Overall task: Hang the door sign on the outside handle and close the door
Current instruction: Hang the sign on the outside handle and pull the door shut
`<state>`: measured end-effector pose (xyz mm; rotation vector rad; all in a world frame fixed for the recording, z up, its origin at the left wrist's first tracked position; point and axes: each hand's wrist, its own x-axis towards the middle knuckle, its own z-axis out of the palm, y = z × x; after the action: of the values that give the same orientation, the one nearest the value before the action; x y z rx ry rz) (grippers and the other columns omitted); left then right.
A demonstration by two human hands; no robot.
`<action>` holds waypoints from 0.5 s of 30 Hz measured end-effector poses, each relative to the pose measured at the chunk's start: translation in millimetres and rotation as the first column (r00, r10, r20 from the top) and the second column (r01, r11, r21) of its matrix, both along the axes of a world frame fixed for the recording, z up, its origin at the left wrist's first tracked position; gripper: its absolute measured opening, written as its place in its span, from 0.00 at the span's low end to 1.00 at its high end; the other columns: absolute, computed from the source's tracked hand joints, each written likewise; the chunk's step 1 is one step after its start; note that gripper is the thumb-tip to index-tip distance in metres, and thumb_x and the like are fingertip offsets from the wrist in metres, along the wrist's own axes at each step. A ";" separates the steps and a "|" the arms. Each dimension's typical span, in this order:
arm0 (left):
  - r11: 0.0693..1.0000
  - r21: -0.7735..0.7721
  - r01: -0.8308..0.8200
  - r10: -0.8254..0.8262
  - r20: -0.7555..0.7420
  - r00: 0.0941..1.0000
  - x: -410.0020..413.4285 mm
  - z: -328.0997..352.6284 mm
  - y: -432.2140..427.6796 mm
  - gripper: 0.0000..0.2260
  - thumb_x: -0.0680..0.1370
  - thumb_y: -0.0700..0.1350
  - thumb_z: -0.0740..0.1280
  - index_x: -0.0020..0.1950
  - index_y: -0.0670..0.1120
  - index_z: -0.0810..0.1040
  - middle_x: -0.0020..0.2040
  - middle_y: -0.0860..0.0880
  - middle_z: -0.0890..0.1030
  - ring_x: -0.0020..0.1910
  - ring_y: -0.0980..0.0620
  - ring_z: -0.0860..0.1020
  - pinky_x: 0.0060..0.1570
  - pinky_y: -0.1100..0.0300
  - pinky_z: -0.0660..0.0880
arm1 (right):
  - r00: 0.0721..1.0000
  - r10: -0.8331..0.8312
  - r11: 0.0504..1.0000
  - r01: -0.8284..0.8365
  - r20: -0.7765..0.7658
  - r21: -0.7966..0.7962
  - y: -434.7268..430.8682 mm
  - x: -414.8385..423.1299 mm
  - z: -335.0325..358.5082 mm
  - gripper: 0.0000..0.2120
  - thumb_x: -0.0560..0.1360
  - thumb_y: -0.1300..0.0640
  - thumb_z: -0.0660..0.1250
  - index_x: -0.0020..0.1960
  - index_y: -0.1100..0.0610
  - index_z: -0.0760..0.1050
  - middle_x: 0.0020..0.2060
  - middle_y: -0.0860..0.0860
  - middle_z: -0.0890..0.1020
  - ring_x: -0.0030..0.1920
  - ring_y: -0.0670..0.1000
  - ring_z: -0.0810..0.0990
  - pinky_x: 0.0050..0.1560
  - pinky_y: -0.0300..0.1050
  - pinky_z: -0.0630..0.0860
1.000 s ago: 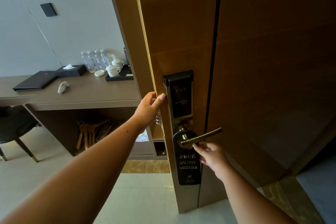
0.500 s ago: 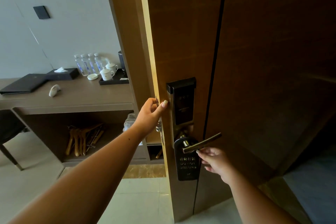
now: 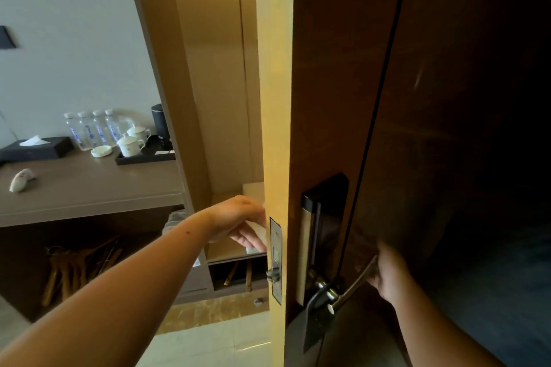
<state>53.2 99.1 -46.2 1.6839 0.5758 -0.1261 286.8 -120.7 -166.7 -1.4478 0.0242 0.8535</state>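
Since the earlier frames the door (image 3: pixel 343 98) has swung so that its pale edge (image 3: pixel 274 98) faces the camera, and the left hand (image 3: pixel 241 222) has slipped from the edge round toward the inner side, beside the latch plate (image 3: pixel 276 259). Its fingers are loosely curled with nothing clamped; whether they touch an inside handle is hidden by the door's edge. The right hand (image 3: pixel 387 274) has risen to the far end of the outside handle (image 3: pixel 351 287); the fingers seem to wrap the lever's tip, though blur makes the grip hard to confirm.

The door sign (image 3: pixel 316 319) hangs from the neck of the outside handle, below the card reader (image 3: pixel 325 217), seen nearly edge-on. So the hanging looks done; what is left, by my judgement, is to close the door, which stands well open.

Through the gap lies the room: a desk (image 3: pixel 89 188) with water bottles (image 3: pixel 92 129), lidded cups (image 3: pixel 131 141) on a black tray (image 3: pixel 143 156), and a tissue box (image 3: pixel 38 146). Wooden hangers (image 3: pixel 74 265) sit beneath it. Nothing visible blocks the door's path, but the left hand is just beside the latch edge and should be clear before the door shuts.
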 end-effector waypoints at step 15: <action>0.652 0.300 0.697 -0.676 -0.187 0.713 119.2 37.2 -126.8 0.09 0.78 0.49 0.61 0.55 0.51 0.77 0.52 0.45 0.85 0.40 0.46 0.84 0.45 0.55 0.81 | 0.946 -0.305 0.945 0.288 0.106 0.154 -149.4 -10.8 53.1 0.26 0.76 0.41 0.59 0.63 0.60 0.76 0.57 0.60 0.80 0.57 0.61 0.78 0.62 0.59 0.72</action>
<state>172.4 -27.7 -8.9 2.1936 -0.0535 -0.6640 275.9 -270.2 -113.7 -1.3262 0.0841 0.5037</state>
